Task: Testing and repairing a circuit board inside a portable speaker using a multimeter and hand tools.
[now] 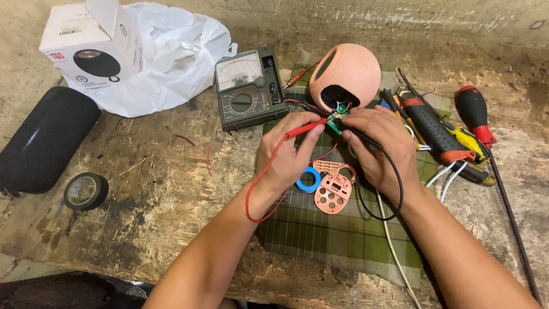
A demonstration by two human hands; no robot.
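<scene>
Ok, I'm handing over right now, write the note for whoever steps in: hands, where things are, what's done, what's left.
Left hand: grip on the red meter probe, tip at the small green circuit board.
Right hand: grip on the black probe, tip at the same board.
The board sticks out of the opened round pink speaker shell on the green checked cloth. Analog multimeter sits left of it.
Done: pink perforated cover is off.
Left: reading not visible; cover not refitted.

Light is even and fairly bright, falling from above, with soft short shadows under both forearms and beneath the fingers (pixel 311 137). Left of the fingers, the white plastic bag (pixel 171 51) glares, nearly blown out. Focus is sharp around the fingertips; the frame's corners bend and darken slightly.
</scene>
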